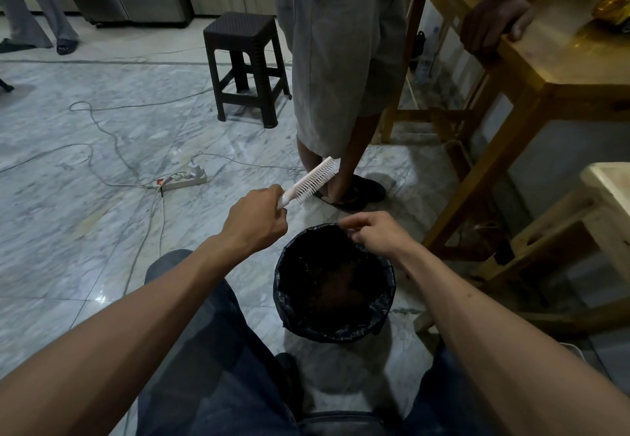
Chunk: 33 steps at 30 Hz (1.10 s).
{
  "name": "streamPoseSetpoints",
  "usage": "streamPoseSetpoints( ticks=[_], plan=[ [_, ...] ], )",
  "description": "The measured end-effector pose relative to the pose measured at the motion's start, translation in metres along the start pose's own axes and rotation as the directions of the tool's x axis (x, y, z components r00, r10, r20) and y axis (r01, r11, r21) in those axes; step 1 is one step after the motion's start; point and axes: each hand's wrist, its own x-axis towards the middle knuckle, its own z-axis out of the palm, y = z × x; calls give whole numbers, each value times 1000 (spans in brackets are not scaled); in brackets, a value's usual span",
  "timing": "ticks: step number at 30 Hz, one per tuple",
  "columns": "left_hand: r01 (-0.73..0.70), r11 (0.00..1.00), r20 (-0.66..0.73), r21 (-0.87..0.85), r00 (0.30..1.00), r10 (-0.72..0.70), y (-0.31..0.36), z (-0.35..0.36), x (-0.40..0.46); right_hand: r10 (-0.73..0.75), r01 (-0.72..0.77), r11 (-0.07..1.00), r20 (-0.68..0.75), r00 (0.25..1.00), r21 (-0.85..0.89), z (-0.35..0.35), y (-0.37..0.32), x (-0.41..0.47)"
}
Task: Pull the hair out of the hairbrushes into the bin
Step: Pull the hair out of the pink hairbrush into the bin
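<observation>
My left hand (257,219) grips the handle of a white hairbrush (315,179), which points up and to the right with its bristles facing down-right. A round bin (335,282) lined with a black bag stands on the floor between my knees, with brownish hair at its bottom. My right hand (376,232) hovers over the bin's far rim, fingertips pinched together; a thin strand of hair may be between them, but it is too fine to confirm.
A person in grey shorts (341,60) stands just beyond the bin, one foot (358,191) close to it. A wooden table (545,60) and bench (579,224) are at right. A dark stool (247,63), a power strip (184,179) and cables lie on the marble floor.
</observation>
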Motion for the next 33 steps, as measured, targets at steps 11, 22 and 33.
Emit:
streamPoseSetpoints(
  ticks=[11,22,33],
  plan=[
    [-26,999,32,47,999,25,10,0,-3,-142,77,924,-151,978,-374,0,-26,15],
    [-60,983,154,-174,984,88,14,3,-12,87,4,832,-138,987,555,3,-43,15],
    [26,999,251,-29,968,-17,3,4,-14,20,16,989,-242,970,146,-6,-43,7]
  ],
)
